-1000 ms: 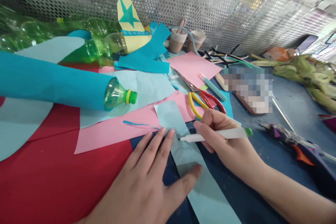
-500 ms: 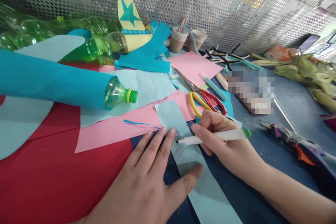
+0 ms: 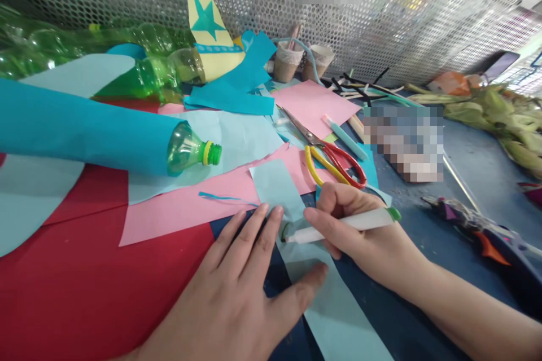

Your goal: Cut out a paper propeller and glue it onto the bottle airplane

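- The white marker [image 3: 368,219] is gripped between the closed fingers of the right hand [image 3: 375,248], its tip set on the pale blue strip [image 3: 332,304].
- A green curve [image 3: 284,230] is drawn there.
- The strip is pressed down by the left hand [image 3: 245,282], fingers extended, thumb spread.
- 1 pair of scissors [image 3: 311,138] is laid beyond.

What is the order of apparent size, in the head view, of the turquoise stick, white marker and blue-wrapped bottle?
Largest: blue-wrapped bottle, though cut off
Next: white marker, partly covered
Smallest: turquoise stick, but farther away
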### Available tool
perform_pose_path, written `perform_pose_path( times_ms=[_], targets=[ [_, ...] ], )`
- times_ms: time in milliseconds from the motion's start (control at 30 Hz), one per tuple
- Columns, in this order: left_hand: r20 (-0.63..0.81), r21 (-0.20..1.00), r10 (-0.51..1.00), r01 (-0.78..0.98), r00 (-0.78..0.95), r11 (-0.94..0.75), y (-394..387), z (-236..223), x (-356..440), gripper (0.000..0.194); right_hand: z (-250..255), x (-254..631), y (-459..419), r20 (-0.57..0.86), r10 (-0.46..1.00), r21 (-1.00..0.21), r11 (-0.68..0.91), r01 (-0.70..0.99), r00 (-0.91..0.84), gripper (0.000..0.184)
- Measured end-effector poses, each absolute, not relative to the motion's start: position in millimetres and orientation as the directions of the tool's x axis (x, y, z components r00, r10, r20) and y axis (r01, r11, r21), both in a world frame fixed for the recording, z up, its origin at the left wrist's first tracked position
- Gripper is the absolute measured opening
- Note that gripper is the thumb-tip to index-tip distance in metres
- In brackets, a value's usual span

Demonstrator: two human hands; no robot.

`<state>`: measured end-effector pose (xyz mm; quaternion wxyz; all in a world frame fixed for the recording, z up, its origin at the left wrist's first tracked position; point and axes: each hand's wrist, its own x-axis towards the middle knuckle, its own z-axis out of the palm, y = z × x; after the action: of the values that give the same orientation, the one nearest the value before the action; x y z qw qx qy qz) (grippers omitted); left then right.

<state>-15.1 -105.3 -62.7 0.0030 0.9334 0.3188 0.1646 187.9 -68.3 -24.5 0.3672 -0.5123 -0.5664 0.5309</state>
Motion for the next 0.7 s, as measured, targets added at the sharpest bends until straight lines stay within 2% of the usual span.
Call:
perform_pose_path(
  times_ms=[233,467,700],
  targets=[
    [0.328,0.087,0.568,0.574,0.755,-0.814,-102.9,-65.4,-16.4,0.071,-21.5,185.6,-67.7,-0.121,0.973,-0.974,-0.078,0.211,-0.198,0.03],
    [0.345,0.123,0.559,0.555,0.754,-0.823,-102.5,-66.2,-18.8,0.068,-23.2,189.5,-67.1,-0.102,0.976,-0.968,-0.052,0.245,-0.194,0.031],
    [0.351,0.072,0.547,0.56,0.76,-0.825,-102.8,-65.9,-19.3,0.073,-21.9,194.3,-66.7,-0.115,0.986,-0.95,-0.074,0.305,-0.117,0.033]
  ],
)
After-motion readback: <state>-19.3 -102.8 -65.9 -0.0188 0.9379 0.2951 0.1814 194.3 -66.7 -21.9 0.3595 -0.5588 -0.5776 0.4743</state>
